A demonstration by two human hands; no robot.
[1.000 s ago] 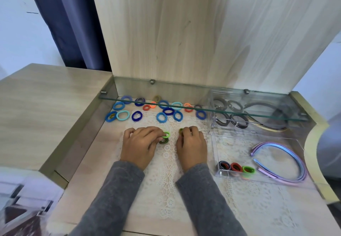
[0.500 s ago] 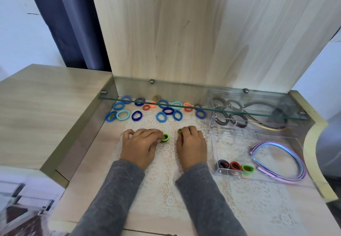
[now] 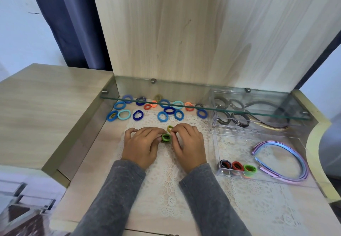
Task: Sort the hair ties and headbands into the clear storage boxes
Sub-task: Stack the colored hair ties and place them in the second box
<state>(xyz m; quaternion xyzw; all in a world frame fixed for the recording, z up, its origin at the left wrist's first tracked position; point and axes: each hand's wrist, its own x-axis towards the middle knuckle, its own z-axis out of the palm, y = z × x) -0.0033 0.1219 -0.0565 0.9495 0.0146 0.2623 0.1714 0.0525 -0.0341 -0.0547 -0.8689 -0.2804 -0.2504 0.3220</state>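
White lace matting (image 3: 166, 189) covers the pale wooden desk (image 3: 83, 182), where loose blue and orange fabric hair ties (image 3: 159, 116) lie beneath a glass shelf (image 3: 258, 104). The left hand (image 3: 142, 145) pinches a bright green elastic hair tie (image 3: 165, 137) at mid-desk with curled fingertips. The right hand (image 3: 188, 143) has its curled fingers pinching an olive elastic hair tie (image 3: 169, 128) just behind. To the right, a clear plastic storage box (image 3: 230, 143) holds pastel headbands (image 3: 305, 165).

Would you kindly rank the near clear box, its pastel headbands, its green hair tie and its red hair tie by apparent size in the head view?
1. near clear box
2. pastel headbands
3. green hair tie and red hair tie: alike, unranked.
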